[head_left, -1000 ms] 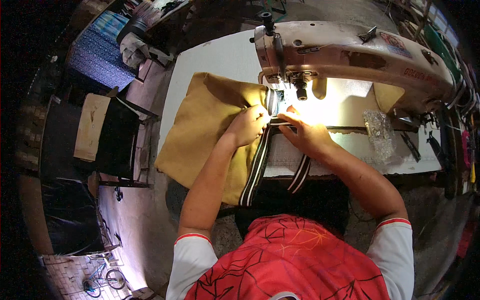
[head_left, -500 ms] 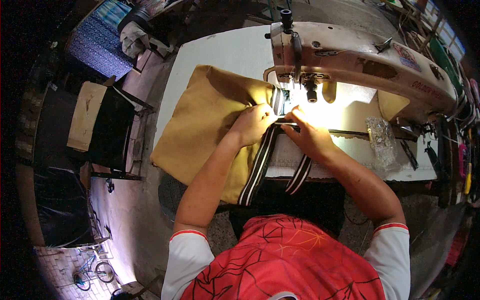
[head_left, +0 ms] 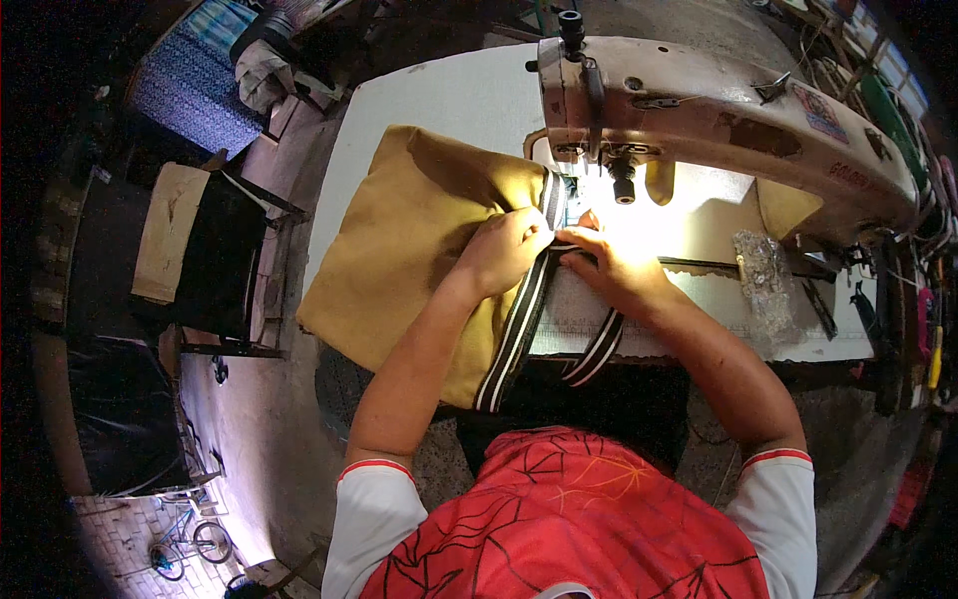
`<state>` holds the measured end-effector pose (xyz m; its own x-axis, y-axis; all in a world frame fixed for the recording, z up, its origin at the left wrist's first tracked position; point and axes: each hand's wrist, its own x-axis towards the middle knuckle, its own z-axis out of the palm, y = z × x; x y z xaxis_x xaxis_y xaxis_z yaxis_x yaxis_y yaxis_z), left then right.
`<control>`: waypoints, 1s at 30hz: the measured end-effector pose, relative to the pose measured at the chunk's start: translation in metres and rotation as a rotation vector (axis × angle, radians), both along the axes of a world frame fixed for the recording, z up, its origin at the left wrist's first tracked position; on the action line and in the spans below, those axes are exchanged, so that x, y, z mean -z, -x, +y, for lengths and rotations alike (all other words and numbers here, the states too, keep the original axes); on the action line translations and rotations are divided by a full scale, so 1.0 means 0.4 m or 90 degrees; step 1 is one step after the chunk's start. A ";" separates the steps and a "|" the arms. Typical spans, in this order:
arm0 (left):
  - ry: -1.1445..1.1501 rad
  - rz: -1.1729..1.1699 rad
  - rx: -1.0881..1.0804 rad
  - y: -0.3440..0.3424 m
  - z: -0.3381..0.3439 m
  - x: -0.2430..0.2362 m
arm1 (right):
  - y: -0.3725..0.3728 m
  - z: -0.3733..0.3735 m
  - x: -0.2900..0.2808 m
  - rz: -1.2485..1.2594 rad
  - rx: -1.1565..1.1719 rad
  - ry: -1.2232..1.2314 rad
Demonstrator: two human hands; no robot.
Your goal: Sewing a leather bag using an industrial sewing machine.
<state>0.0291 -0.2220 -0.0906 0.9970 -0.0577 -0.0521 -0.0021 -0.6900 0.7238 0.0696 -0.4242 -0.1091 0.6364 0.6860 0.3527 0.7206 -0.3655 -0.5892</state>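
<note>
Tan fabric (head_left: 399, 240) lies across the sewing machine's table, with a black-and-white striped band (head_left: 519, 324) along its right edge. My left hand (head_left: 504, 250) is closed on that fabric edge, pinching it just in front of the needle area. Close to its right, my right hand (head_left: 614, 262) pinches the striped band between thumb and fingers; its loose tail (head_left: 596, 344) hangs over the table's front edge. Above both hands stands the head of the sewing machine (head_left: 689, 100), its lamp lighting the needle area so brightly that details there wash out.
A crumpled clear plastic bag (head_left: 763, 280) and dark scissors or snips (head_left: 820, 309) lie on the white tabletop (head_left: 439, 95) to the right. Dark chairs (head_left: 215, 250) stand at the left. Cables and tools (head_left: 933, 349) crowd the right rim. A bicycle (head_left: 190, 544) is at the lower left.
My right hand's fingers have shifted slightly at the band, and the hanging tail has swung a little. My left hand stays on the fabric edge.
</note>
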 end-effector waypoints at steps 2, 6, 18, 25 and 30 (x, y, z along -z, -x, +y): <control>-0.007 -0.002 -0.001 0.003 -0.004 -0.003 | 0.006 0.006 -0.009 0.037 0.026 0.027; -0.012 -0.011 -0.016 0.007 -0.008 -0.003 | 0.006 0.019 0.013 0.033 0.046 0.015; -0.131 -0.210 0.114 0.071 -0.012 -0.029 | 0.019 -0.009 -0.011 0.028 0.009 -0.045; -0.123 -0.260 0.104 0.085 -0.017 0.009 | 0.004 -0.009 0.008 0.064 0.001 -0.057; -0.257 -0.290 0.121 0.086 -0.025 0.016 | 0.007 -0.010 0.016 0.022 0.022 -0.059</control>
<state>-0.0052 -0.2320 -0.0971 0.8985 -0.2999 0.3205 -0.3976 -0.8655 0.3048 0.0668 -0.4280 -0.1154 0.6722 0.6286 0.3912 0.6873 -0.3331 -0.6455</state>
